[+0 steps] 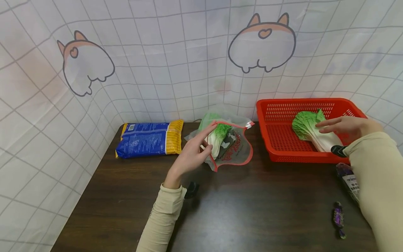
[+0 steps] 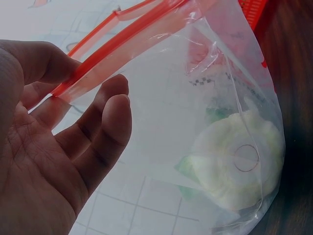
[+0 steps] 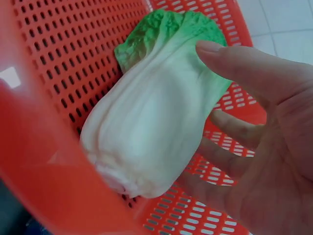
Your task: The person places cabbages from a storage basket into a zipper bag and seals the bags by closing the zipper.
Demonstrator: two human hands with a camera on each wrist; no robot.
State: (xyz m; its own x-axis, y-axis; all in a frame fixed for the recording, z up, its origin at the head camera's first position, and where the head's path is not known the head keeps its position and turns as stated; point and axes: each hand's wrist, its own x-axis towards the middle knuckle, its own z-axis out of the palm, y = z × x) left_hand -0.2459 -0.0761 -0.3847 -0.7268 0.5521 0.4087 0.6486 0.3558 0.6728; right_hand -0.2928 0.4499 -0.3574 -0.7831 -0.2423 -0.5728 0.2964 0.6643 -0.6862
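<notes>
My left hand [image 1: 192,154] pinches the red zip rim of a clear zip bag [image 2: 161,98] between thumb and fingers, and the bag's mouth gapes. Inside that bag lies a napa cabbage [image 1: 214,140], its pale base seen through the plastic in the left wrist view. My right hand [image 1: 347,126] is over the red basket [image 1: 264,126] at the right, beside a second napa cabbage [image 3: 146,117] with green leaf tips. In the right wrist view its thumb reaches over the leaves and its loosely extended fingers lie along the cabbage's side. Whether they press on it is unclear.
A blue and yellow packet [image 1: 145,139] lies at the back left of the dark table [image 1: 252,210]. Near the right sleeve are a dark purple package [image 1: 347,180] and a small purple wrapped item [image 1: 338,217]. A white grid-patterned cloth [image 1: 176,52] stands behind the table.
</notes>
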